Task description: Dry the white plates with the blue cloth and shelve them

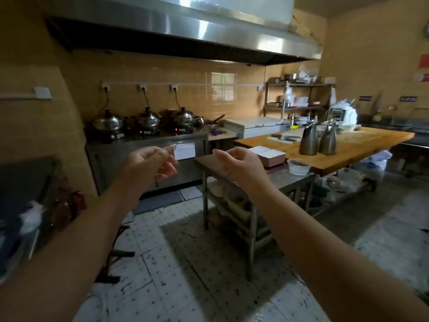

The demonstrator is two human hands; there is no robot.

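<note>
Hands raised and empty in the head view: left hand (151, 162) and right hand (239, 165) hang loosely curled before a stacked set of square white plates (270, 155) on the steel table (209, 162). No blue cloth shows; finding it looks like the next step.

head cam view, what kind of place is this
Most likely a commercial or canteen kitchen. A long steel extraction hood runs over a steel counter holding three lidded pots on plugged-in cookers, and a big wooden worktable stands beside steel shelving.
</note>
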